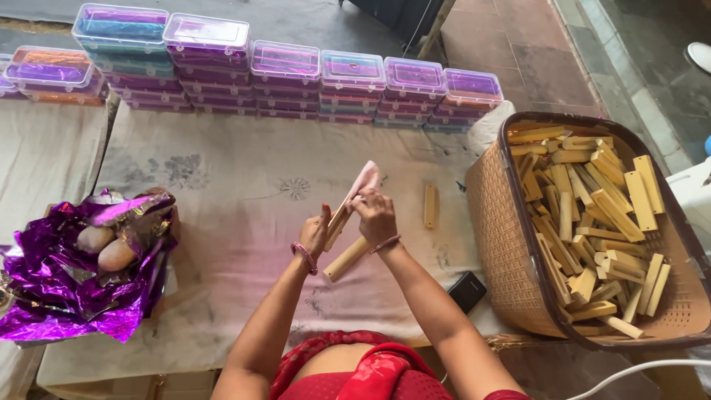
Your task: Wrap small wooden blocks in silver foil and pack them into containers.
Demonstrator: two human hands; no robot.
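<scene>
- At the centre of the frame, the left hand [316, 234] gripped a long wooden block [345, 258], fingers curled around its upper part.
- The right hand [375, 215] pinched a pink cloth [363, 180] against the block's top end.
- A second wooden piece [429, 206] lay just right of the hands on the pale table cover [222, 222].
- A brown basket [496, 222] of wooden pieces filled the right side.
- Purple foil [67, 289] sat at lower left; stacked plastic boxes [281, 81] lined the top.

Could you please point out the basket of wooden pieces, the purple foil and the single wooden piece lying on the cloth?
Basket [495, 244]: head view, woven side wall.
Purple foil [44, 285]: head view, crumpled middle.
Wooden piece [429, 206]: head view, its middle.
</scene>
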